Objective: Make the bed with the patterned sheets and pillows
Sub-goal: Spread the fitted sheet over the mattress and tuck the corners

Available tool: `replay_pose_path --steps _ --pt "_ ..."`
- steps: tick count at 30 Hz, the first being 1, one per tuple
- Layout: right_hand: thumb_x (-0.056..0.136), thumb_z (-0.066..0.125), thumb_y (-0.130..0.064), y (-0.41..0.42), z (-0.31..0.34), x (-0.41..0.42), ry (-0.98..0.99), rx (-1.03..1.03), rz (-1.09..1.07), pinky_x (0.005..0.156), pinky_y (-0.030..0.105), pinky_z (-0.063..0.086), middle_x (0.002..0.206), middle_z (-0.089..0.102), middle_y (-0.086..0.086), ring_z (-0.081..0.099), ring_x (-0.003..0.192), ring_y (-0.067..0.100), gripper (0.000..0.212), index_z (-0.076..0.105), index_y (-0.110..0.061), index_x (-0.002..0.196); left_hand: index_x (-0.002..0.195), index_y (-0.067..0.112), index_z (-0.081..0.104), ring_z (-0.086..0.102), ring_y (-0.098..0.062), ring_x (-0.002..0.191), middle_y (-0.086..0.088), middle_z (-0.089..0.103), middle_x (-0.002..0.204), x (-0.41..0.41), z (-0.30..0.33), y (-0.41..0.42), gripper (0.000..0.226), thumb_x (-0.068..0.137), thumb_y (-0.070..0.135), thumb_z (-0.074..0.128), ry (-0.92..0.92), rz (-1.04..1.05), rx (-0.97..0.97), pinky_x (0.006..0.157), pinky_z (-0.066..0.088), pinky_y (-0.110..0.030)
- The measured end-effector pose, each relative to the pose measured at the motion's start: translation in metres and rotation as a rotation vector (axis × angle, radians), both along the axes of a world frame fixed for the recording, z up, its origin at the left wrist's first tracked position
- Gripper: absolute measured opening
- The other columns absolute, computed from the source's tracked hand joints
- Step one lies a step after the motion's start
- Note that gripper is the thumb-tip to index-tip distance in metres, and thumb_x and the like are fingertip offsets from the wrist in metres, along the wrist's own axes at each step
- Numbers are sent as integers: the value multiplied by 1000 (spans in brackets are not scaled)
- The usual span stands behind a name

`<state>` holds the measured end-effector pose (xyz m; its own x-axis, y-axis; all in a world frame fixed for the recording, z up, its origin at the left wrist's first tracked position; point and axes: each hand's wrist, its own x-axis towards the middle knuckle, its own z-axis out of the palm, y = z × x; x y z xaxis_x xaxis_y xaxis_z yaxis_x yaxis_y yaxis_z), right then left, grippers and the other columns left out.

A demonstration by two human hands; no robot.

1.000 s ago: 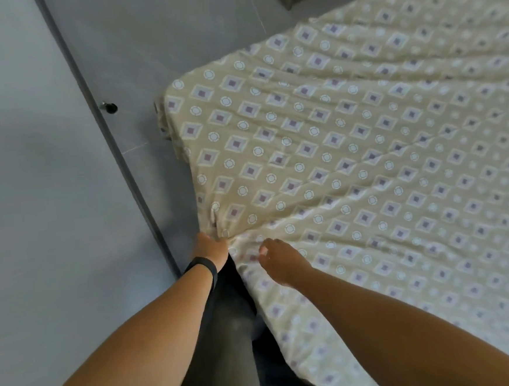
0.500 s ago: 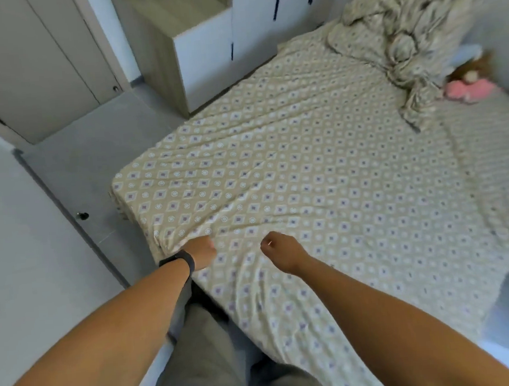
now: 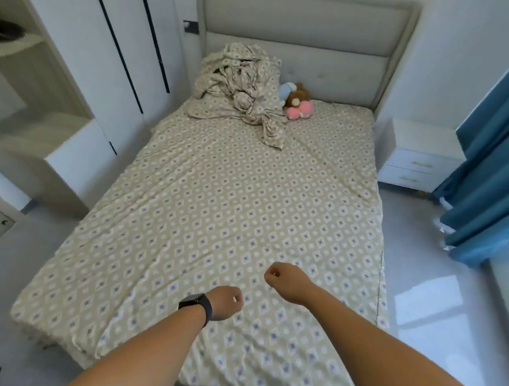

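At the foot of the bed, the left hand [image 3: 225,302], a dark watch [image 3: 196,304] on its wrist, hovers over the patterned sheet [image 3: 218,214] with fingers curled into a loose fist; its grip appears to hold nothing. Just to its right, the right hand [image 3: 279,277] is likewise curled shut above the sheet, empty as far as can be seen. The sheet lies spread over the mattress, its long axis running straight away from both hands toward the headboard [image 3: 304,33]. The rest of the bedding, a crumpled bundle [image 3: 238,78] of the same patterned cloth heaped over a pillow, sits far ahead on the left of the head end, with soft toys [image 3: 298,102] just beside it. I judge the left hand lies more in line with the bundle, though both are well apart from it.
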<state>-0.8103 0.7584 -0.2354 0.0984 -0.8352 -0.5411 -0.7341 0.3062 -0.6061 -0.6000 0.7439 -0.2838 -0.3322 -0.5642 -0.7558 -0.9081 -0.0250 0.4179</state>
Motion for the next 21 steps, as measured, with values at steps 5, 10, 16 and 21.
replay_pose_path --steps 5,10,16,21 --pt "102 49 -35 6 7 -38 77 47 1 74 28 49 101 64 -3 58 82 13 22 62 -20 110 102 19 55 47 -16 74 5 51 88 -20 -13 1 12 102 24 44 20 61 -49 75 41 -28" --pt "102 48 -32 11 25 -80 131 23 -12 74 27 47 103 63 -2 58 82 13 28 63 -17 119 80 21 41 36 -12 54 2 45 80 -48 -6 12 19 99 22 38 61 12 41 56 36 -25" --pt "101 47 -34 42 33 -163 177 4 15 80 29 50 109 64 -2 60 90 15 28 63 -20 120 94 20 56 46 -14 61 1 57 89 -128 10 9 15 101 27 45 98 72 -41 63 42 -27" --pt "102 48 -33 64 31 -258 200 -59 111 83 29 48 121 65 0 61 99 18 28 64 -20 121 96 19 57 47 -15 62 -5 63 98 -224 5 44 14 101 25 45 137 151 -78 63 44 -28"
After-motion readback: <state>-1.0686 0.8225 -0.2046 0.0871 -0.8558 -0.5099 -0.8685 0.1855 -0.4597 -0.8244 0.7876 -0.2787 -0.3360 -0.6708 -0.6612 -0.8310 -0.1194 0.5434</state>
